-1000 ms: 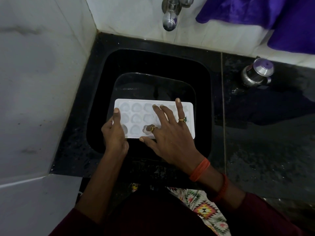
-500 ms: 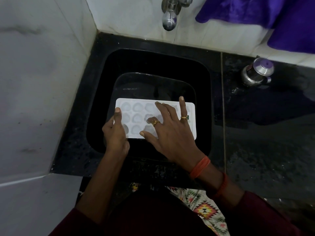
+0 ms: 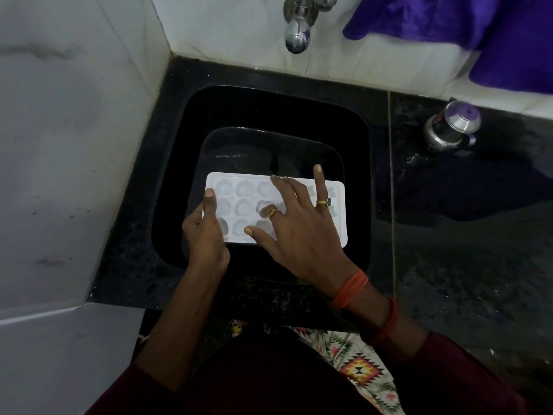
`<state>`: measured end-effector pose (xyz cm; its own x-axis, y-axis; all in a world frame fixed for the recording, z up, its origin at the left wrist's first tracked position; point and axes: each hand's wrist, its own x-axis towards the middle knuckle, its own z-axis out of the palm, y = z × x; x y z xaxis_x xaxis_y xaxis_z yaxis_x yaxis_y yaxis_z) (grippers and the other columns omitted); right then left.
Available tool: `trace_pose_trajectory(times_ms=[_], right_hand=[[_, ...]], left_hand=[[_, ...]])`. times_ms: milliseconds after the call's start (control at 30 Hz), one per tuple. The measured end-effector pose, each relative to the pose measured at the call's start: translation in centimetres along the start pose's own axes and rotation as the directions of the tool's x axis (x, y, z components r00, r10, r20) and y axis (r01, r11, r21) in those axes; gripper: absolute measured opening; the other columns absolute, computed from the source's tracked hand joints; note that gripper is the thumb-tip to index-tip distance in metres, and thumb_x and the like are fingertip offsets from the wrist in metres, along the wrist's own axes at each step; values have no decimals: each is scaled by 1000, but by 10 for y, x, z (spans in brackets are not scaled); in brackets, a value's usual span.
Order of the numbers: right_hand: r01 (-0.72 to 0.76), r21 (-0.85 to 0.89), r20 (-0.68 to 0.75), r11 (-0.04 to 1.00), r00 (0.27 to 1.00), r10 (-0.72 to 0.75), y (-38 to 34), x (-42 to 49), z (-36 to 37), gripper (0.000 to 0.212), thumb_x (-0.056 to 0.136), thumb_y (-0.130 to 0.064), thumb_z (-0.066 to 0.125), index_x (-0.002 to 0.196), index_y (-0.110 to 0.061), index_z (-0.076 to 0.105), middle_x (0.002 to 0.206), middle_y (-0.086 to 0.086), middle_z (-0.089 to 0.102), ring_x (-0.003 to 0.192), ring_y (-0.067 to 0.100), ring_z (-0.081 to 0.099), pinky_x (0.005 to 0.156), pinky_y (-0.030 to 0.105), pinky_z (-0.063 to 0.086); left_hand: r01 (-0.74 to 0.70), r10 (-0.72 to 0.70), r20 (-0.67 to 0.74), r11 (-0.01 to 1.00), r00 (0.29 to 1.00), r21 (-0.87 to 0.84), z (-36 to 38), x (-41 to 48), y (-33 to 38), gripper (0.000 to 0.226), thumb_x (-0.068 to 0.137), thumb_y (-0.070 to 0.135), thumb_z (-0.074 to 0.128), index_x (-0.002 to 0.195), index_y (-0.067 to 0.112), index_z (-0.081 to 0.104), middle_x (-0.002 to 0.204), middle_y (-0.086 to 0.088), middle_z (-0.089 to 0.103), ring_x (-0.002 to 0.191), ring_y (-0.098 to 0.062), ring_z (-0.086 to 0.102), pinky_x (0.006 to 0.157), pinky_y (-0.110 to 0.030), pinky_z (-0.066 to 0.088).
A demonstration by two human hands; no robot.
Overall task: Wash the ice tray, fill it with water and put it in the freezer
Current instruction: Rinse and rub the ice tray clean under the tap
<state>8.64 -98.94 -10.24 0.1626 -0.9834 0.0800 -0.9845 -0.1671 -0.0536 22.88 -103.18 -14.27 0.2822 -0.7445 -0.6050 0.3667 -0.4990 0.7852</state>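
White plastic ice tray (image 3: 239, 205) stays level over the black square sink (image 3: 269, 103), near its front edge. L hand (image 3: 205, 235) grips its left end; R hand (image 3: 302, 232), fingers spread flat, has slid toward the tray's far rim (rubbing cells, prob.), so washing's still underway.

Sink (image 3: 356, 136): sunk into the far left corner of the bench (image 3: 449, 280), below the tap (image 3: 296, 37) on the wall behind. Ice tray (image 3: 242, 205): lies in the sink toward its near side, lengthwise left to right. Left hand (image 3: 205, 235): grips the tray's left end. Right hand (image 3: 302, 232): rests spread over its right half. Flask (image 3: 449, 130): stands at the bench's far edge, right of the sink.
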Motion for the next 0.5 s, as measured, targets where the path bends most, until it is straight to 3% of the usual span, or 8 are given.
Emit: trace_pose_trajectory(times_ms=[500], right_hand=[[-29,47,-9,998,1000,29,2,2,4,60,97,-68,36,111,-24,75,149,10,50,142,24,41,123,57,-8]], left_hand=[[3,-3,7,1000,1000,-5,4,0,1,25,99,37,62,96,14,73,90,-1,79,85,-21,77,70,-37,63]])
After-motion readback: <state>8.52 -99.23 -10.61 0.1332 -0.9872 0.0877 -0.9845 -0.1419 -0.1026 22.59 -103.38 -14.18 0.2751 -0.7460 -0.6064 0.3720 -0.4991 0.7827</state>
